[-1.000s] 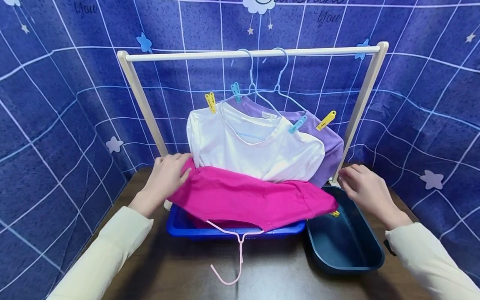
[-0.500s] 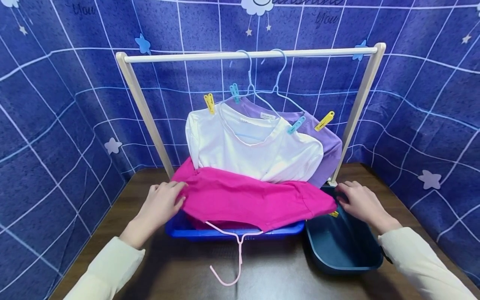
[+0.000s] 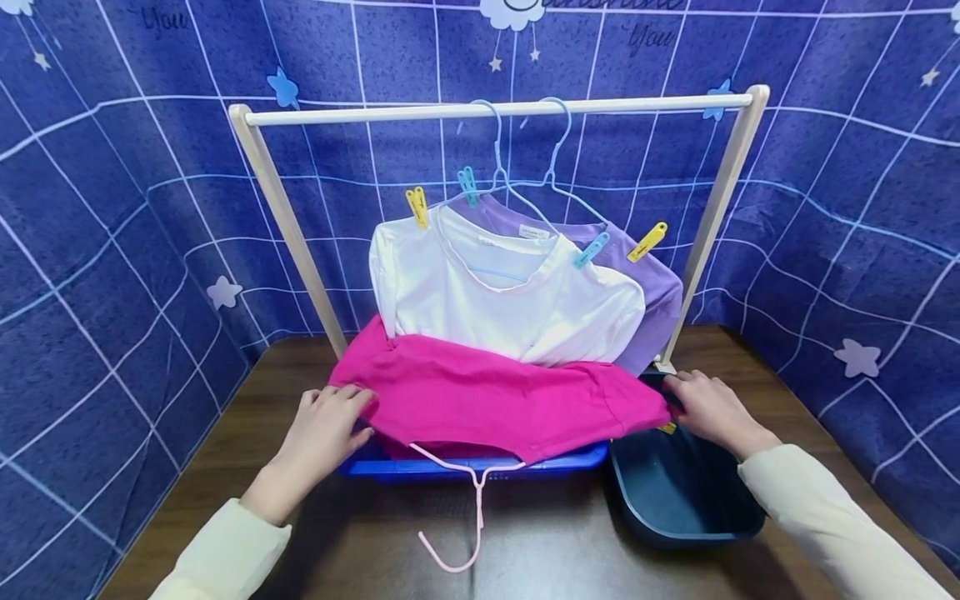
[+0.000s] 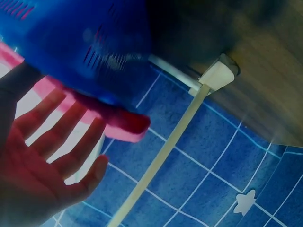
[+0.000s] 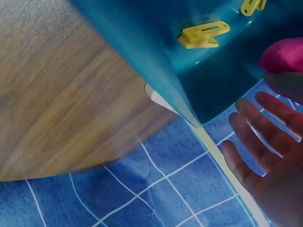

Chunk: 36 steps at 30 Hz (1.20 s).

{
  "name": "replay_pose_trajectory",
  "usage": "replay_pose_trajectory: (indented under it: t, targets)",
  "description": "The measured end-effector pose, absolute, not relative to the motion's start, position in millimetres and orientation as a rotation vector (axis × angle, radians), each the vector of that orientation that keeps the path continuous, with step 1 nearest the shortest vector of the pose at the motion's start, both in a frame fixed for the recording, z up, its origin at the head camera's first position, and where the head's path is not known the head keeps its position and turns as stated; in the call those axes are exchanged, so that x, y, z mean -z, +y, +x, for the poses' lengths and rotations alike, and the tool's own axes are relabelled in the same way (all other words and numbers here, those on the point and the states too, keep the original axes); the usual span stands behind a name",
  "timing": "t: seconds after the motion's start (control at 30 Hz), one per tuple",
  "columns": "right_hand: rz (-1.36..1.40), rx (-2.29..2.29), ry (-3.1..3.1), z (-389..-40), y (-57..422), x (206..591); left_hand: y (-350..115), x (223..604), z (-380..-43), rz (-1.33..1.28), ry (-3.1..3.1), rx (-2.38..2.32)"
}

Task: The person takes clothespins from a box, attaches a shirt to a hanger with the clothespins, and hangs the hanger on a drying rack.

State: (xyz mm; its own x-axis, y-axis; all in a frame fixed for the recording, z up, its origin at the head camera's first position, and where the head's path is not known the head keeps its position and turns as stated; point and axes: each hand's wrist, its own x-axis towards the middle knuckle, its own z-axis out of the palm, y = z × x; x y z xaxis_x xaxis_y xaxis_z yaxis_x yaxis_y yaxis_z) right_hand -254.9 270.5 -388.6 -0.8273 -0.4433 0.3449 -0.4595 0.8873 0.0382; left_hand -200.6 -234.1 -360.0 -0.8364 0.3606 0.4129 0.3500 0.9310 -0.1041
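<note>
A bright pink shirt (image 3: 487, 396) lies across the blue basket (image 3: 495, 465), its neckline towards me. From that neckline juts the hook of a pink hanger (image 3: 480, 500). My left hand (image 3: 318, 429) is at the shirt's left edge, and its fingers spread apart beneath the cloth in the left wrist view. At the right sleeve end is my right hand (image 3: 708, 408). In the right wrist view its fingers are loosely extended, with the thumb close to the pink cloth (image 5: 285, 56); whether they touch is unclear.
Behind, a white shirt (image 3: 502, 292) and a purple shirt (image 3: 660, 292) hang on blue hangers from a rack rail (image 3: 337, 114), with yellow and blue clothespins on them. A dark teal bin (image 3: 690, 533) at right holds yellow clothespins (image 5: 203, 35).
My left hand has come down and towards me along the shirt's left edge. My right hand has lowered and moved left to the right sleeve end. The pink shirt has stayed nearly still.
</note>
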Motion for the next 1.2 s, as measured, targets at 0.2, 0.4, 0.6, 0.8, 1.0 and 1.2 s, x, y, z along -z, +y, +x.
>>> replay_pose_trajectory:
  t: [0.2,0.4,0.6,0.8,1.0,1.2]
  targets:
    - [0.678,0.015,-2.724,-256.2,269.3,391.4,-231.9,365.6,-200.2,-0.55,-2.534,-0.101]
    - [0.702,0.066,-2.725,-258.5,270.4,392.9,-234.1,363.7,-199.0,-0.576,-2.466,-0.091]
    - [0.72,0.099,-2.74,-260.4,269.3,393.1,-238.8,357.2,-200.2,-0.587,-2.45,-0.025]
    - [0.731,0.131,-2.751,-264.8,270.1,396.5,-240.6,349.2,-200.3,-0.574,-2.456,0.056]
    - [0.736,0.142,-2.75,-267.1,270.2,401.2,-242.8,344.8,-203.3,-0.576,-2.44,0.079]
    - [0.734,0.14,-2.787,-268.8,267.9,401.6,-245.2,343.7,-206.6,-0.556,-2.443,0.108]
